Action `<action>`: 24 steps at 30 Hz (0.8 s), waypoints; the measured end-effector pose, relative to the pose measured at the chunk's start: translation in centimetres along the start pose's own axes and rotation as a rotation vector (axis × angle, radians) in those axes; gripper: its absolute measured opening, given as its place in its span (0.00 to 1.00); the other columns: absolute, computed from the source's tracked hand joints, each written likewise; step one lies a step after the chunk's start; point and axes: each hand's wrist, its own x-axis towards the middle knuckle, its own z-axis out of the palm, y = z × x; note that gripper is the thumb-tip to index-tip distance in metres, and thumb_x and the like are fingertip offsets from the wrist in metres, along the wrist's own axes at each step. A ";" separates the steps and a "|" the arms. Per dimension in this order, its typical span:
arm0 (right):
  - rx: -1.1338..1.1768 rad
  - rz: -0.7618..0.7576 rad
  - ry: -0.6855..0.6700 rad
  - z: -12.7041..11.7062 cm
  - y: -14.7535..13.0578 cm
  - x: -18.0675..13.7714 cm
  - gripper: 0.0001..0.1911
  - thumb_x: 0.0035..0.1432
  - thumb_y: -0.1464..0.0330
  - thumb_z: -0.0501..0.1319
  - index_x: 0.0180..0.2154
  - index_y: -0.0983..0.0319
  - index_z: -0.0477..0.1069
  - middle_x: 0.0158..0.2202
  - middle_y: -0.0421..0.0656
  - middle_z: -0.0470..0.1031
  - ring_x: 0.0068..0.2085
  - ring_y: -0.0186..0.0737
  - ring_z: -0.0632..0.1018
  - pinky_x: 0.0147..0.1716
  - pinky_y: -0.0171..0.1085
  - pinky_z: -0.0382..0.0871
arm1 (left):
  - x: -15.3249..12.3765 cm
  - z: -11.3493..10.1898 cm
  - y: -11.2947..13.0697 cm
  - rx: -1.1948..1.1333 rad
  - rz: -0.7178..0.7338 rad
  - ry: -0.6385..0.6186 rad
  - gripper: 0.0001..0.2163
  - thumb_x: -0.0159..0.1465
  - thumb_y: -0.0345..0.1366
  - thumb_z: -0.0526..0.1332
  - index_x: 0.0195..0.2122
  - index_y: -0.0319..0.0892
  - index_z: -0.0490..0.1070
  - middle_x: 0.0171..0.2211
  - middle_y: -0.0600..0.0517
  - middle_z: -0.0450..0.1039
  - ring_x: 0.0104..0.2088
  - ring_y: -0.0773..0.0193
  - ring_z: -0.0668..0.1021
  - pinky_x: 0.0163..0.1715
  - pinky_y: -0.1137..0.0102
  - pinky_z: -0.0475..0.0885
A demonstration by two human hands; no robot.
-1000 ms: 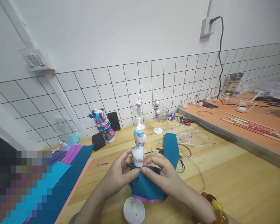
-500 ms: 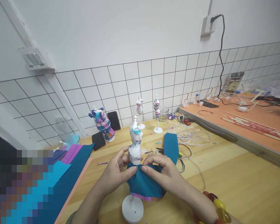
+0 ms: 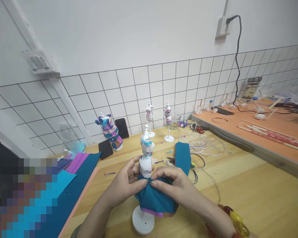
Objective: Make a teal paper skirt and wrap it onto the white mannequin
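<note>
While steadying miniature dress form (image 3: 146,155) upright on white base (image 3: 143,224) near table (image 3: 238,198) edge, pinches teal fabric skirt (image 3: 155,202) closed at waist with left hand (image 3: 125,185) and right hand (image 3: 175,186), likely keeping wrap tight. Beyond: teal fabric strip (image 3: 183,157), then dressed mannequin (image 3: 110,132) at tiled wall (image 3: 129,86).

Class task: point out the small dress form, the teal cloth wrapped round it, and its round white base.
small dress form (image 3: 146,154), head view, on its white torso.
teal cloth (image 3: 154,200), head view, on the skirt front.
round white base (image 3: 143,225), head view, on its flat top.
</note>
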 end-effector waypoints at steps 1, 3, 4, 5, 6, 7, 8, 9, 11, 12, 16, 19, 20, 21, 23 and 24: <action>-0.008 0.008 0.004 0.0 0.0 0.0 0.03 0.51 0.68 0.63 0.29 0.61 0.75 0.29 0.41 0.77 0.33 0.37 0.77 0.35 0.34 0.70 | 0.0 0.0 0.0 -0.013 -0.002 0.001 0.26 0.58 0.33 0.62 0.55 0.43 0.52 0.48 0.41 0.71 0.49 0.55 0.72 0.45 0.63 0.66; -0.031 0.012 0.000 0.0 0.1 -0.1 0.03 0.51 0.68 0.63 0.29 0.61 0.75 0.29 0.41 0.77 0.33 0.37 0.77 0.35 0.34 0.71 | 0.1 0.0 0.1 -0.026 -0.004 0.006 0.26 0.58 0.32 0.62 0.55 0.42 0.52 0.48 0.41 0.71 0.48 0.55 0.72 0.45 0.64 0.66; -0.043 0.004 -0.007 0.0 0.1 -0.1 0.03 0.52 0.68 0.63 0.29 0.61 0.75 0.29 0.41 0.78 0.33 0.37 0.77 0.34 0.34 0.71 | 0.2 0.0 0.1 -0.029 -0.005 0.007 0.26 0.58 0.32 0.62 0.55 0.42 0.53 0.47 0.42 0.71 0.48 0.56 0.73 0.44 0.64 0.66; -0.054 -0.009 -0.013 0.0 0.0 -0.1 0.03 0.52 0.69 0.63 0.29 0.61 0.75 0.29 0.41 0.78 0.32 0.37 0.77 0.34 0.34 0.71 | 0.2 0.0 0.2 -0.030 -0.007 0.007 0.25 0.58 0.32 0.63 0.54 0.42 0.53 0.47 0.42 0.72 0.48 0.56 0.73 0.44 0.64 0.66; -0.063 -0.024 -0.016 0.0 0.0 -0.1 0.03 0.52 0.70 0.62 0.29 0.61 0.75 0.28 0.41 0.78 0.32 0.36 0.77 0.33 0.33 0.71 | 0.2 0.1 0.2 -0.028 -0.009 0.007 0.25 0.58 0.32 0.63 0.54 0.42 0.54 0.46 0.42 0.72 0.48 0.56 0.73 0.44 0.64 0.66; -0.069 -0.038 -0.016 0.1 0.0 -0.1 0.03 0.52 0.70 0.62 0.29 0.62 0.75 0.28 0.41 0.78 0.31 0.36 0.77 0.33 0.33 0.71 | 0.3 0.1 0.3 -0.028 -0.008 0.006 0.25 0.57 0.32 0.63 0.54 0.42 0.54 0.46 0.42 0.72 0.47 0.56 0.73 0.44 0.65 0.66; -0.072 -0.050 -0.011 0.1 -0.1 -0.1 0.03 0.52 0.71 0.62 0.29 0.62 0.75 0.28 0.41 0.78 0.31 0.35 0.77 0.33 0.32 0.71 | 0.3 0.1 0.3 -0.029 -0.003 0.005 0.24 0.57 0.33 0.63 0.54 0.42 0.55 0.46 0.43 0.72 0.47 0.56 0.73 0.44 0.65 0.66; -0.072 -0.058 -0.001 0.1 -0.1 -0.1 0.03 0.52 0.71 0.62 0.29 0.62 0.75 0.28 0.42 0.78 0.31 0.35 0.77 0.33 0.32 0.71 | 0.2 0.2 0.3 -0.033 0.004 0.002 0.24 0.58 0.33 0.63 0.53 0.42 0.55 0.45 0.43 0.73 0.47 0.56 0.73 0.43 0.65 0.66; -0.067 -0.059 0.023 0.1 0.0 0.0 0.03 0.52 0.71 0.62 0.29 0.62 0.74 0.29 0.42 0.78 0.31 0.35 0.77 0.34 0.33 0.71 | 0.2 0.3 0.4 -0.050 0.017 -0.005 0.24 0.57 0.33 0.63 0.53 0.42 0.56 0.45 0.43 0.73 0.46 0.56 0.74 0.43 0.65 0.66; -0.065 -0.053 0.033 0.1 0.0 0.0 0.02 0.52 0.70 0.62 0.29 0.62 0.74 0.30 0.42 0.78 0.32 0.36 0.77 0.35 0.33 0.71 | 0.2 0.3 0.4 -0.060 0.022 -0.009 0.24 0.57 0.32 0.63 0.53 0.42 0.56 0.45 0.43 0.73 0.46 0.56 0.74 0.43 0.65 0.66; -0.061 -0.011 0.055 0.0 0.1 0.1 0.02 0.50 0.69 0.63 0.28 0.61 0.73 0.29 0.41 0.78 0.32 0.37 0.77 0.36 0.35 0.71 | 0.2 0.5 0.5 -0.089 0.025 -0.018 0.25 0.57 0.31 0.63 0.53 0.42 0.56 0.45 0.43 0.72 0.47 0.55 0.73 0.44 0.65 0.66; -0.032 0.024 0.061 0.0 0.1 0.1 0.03 0.50 0.69 0.64 0.27 0.61 0.71 0.28 0.41 0.78 0.31 0.36 0.77 0.33 0.34 0.71 | 0.2 0.6 0.7 -0.094 0.030 -0.030 0.24 0.57 0.32 0.63 0.54 0.43 0.57 0.46 0.43 0.72 0.48 0.55 0.73 0.45 0.64 0.65; -0.026 0.034 0.063 0.1 0.1 0.1 0.04 0.49 0.68 0.64 0.26 0.61 0.71 0.28 0.40 0.78 0.31 0.36 0.77 0.33 0.34 0.71 | 0.2 0.6 0.8 -0.092 0.028 -0.035 0.24 0.57 0.32 0.63 0.54 0.44 0.57 0.46 0.44 0.72 0.48 0.55 0.72 0.45 0.64 0.65; -0.026 0.042 0.064 0.1 0.2 0.1 0.04 0.49 0.68 0.64 0.26 0.61 0.71 0.28 0.40 0.78 0.31 0.36 0.77 0.32 0.34 0.71 | 0.2 0.6 0.9 -0.089 0.025 -0.041 0.24 0.57 0.33 0.63 0.54 0.44 0.58 0.47 0.44 0.72 0.48 0.55 0.72 0.46 0.64 0.65; -0.030 0.051 0.065 0.0 0.3 0.1 0.05 0.49 0.68 0.65 0.26 0.61 0.71 0.28 0.40 0.77 0.31 0.36 0.76 0.32 0.34 0.70 | 0.1 0.6 1.0 -0.079 0.017 -0.054 0.24 0.57 0.34 0.63 0.54 0.44 0.58 0.47 0.44 0.72 0.49 0.55 0.72 0.45 0.65 0.65; -0.030 0.054 0.063 0.0 0.3 0.1 0.05 0.48 0.68 0.65 0.26 0.62 0.71 0.28 0.40 0.77 0.31 0.36 0.76 0.32 0.34 0.70 | 0.1 0.6 1.0 -0.077 0.014 -0.060 0.24 0.57 0.35 0.63 0.54 0.44 0.58 0.46 0.45 0.72 0.49 0.55 0.72 0.45 0.65 0.65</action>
